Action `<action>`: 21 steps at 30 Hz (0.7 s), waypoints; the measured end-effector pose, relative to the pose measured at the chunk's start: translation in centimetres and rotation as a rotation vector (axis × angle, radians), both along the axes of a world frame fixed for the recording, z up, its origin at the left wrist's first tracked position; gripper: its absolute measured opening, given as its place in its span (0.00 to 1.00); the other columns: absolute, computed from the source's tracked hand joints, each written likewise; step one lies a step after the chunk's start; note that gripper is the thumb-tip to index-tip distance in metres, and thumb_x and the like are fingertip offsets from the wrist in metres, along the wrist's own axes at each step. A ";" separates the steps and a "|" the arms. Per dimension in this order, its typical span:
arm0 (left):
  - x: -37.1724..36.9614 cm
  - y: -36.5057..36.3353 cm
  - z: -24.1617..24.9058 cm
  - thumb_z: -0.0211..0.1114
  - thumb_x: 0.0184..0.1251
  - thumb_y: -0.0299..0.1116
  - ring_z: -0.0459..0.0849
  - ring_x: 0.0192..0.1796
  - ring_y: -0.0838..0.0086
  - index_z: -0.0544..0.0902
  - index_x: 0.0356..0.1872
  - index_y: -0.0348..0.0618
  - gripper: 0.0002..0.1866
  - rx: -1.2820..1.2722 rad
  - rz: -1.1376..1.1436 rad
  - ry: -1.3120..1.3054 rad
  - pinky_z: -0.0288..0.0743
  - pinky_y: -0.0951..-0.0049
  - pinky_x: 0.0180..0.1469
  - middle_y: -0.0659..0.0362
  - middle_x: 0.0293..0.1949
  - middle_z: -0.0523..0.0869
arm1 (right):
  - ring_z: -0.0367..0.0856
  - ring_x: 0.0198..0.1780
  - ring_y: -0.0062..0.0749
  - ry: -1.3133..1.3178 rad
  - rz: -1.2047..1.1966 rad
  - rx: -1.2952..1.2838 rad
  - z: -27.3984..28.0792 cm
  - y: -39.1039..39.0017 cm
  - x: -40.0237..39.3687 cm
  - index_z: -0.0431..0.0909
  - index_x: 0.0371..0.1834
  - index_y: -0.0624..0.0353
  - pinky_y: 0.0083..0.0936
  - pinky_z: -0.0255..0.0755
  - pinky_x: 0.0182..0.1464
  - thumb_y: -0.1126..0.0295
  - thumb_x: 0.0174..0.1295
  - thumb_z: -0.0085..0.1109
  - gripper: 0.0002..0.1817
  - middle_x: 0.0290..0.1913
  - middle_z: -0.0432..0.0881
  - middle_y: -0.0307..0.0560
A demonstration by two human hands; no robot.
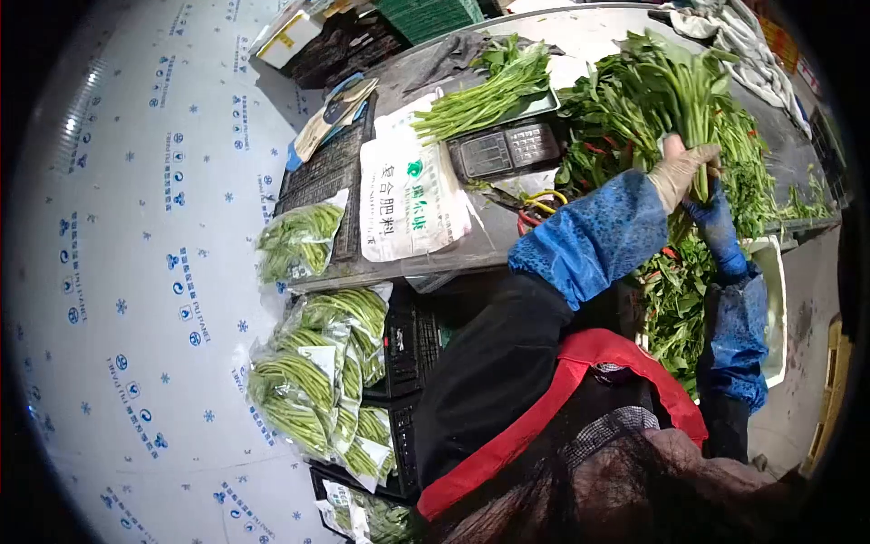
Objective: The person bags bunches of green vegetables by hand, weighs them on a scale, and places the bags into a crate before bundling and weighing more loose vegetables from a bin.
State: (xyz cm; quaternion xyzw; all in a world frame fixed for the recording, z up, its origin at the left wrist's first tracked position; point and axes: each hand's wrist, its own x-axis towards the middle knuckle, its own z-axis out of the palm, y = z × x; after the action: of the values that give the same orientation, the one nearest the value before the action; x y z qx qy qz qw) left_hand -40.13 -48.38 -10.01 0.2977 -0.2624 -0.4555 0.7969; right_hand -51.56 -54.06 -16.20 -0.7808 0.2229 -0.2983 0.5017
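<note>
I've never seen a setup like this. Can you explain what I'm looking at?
There is no robot: a person works in gloves and blue sleeves, and the single picture comes from a camera on their head, looking forward and down. The left hand, in a pale glove, holds a bunch of leafy greens. The right hand, in a blue glove, is by the stem ends; its grip is hard to see. On the table lie loose greens, a printed sack and a dark keypad device. Bagged stems sit lower left.
</note>
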 end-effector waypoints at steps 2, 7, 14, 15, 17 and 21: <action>1.7 -0.9 0.0 0.69 0.52 0.29 0.80 0.24 0.72 0.73 0.39 0.35 0.17 -0.079 0.070 -0.083 0.76 0.75 0.25 0.56 0.26 0.81 | 0.70 0.53 0.29 -0.150 0.003 0.092 -1.0 0.5 2.3 0.52 0.65 0.66 0.23 0.65 0.53 0.74 0.53 0.60 0.37 0.57 0.69 0.51; 7.8 4.4 3.2 0.74 0.44 0.46 0.73 0.50 0.69 0.66 0.55 0.36 0.39 -0.055 0.040 -0.151 0.68 0.71 0.50 0.55 0.47 0.77 | 0.71 0.51 0.29 -0.189 -0.013 -0.006 2.1 3.4 7.8 0.55 0.65 0.59 0.24 0.66 0.53 0.76 0.55 0.58 0.34 0.55 0.72 0.49; 14.9 7.4 -1.8 0.71 0.47 0.27 0.79 0.42 0.69 0.69 0.50 0.37 0.28 0.125 0.029 -0.080 0.72 0.71 0.47 0.57 0.41 0.80 | 0.69 0.52 0.26 -0.178 0.081 -0.010 1.5 6.9 13.6 0.57 0.63 0.63 0.24 0.64 0.55 0.71 0.56 0.59 0.32 0.55 0.71 0.46; 15.5 7.9 -1.7 0.72 0.46 0.27 0.79 0.41 0.69 0.70 0.49 0.38 0.27 0.128 -0.004 -0.001 0.73 0.69 0.44 0.57 0.39 0.81 | 0.68 0.53 0.25 -0.162 0.085 0.045 3.5 8.2 13.8 0.57 0.63 0.65 0.23 0.62 0.56 0.68 0.57 0.59 0.32 0.55 0.71 0.45; 16.4 9.5 -1.0 0.71 0.47 0.28 0.79 0.38 0.70 0.73 0.45 0.40 0.22 0.136 -0.060 0.045 0.75 0.68 0.38 0.58 0.38 0.81 | 0.68 0.53 0.24 -0.113 0.098 0.132 2.8 7.7 14.6 0.59 0.62 0.65 0.22 0.63 0.55 0.66 0.59 0.57 0.30 0.54 0.71 0.45; 19.0 9.6 -3.3 0.64 0.55 0.26 0.81 0.36 0.70 0.72 0.47 0.39 0.18 0.143 -0.178 0.070 0.78 0.69 0.36 0.57 0.38 0.81 | 0.71 0.46 0.21 -0.217 0.047 0.425 1.9 8.5 15.9 0.64 0.58 0.65 0.19 0.65 0.51 0.64 0.58 0.56 0.26 0.48 0.75 0.42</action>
State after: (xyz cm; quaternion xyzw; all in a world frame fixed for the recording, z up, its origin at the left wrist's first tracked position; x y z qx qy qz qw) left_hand -21.14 -38.75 -13.27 0.3133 -0.2268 -0.5523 0.7385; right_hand -35.64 -45.52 -14.32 -0.6260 0.2071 -0.3152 0.6826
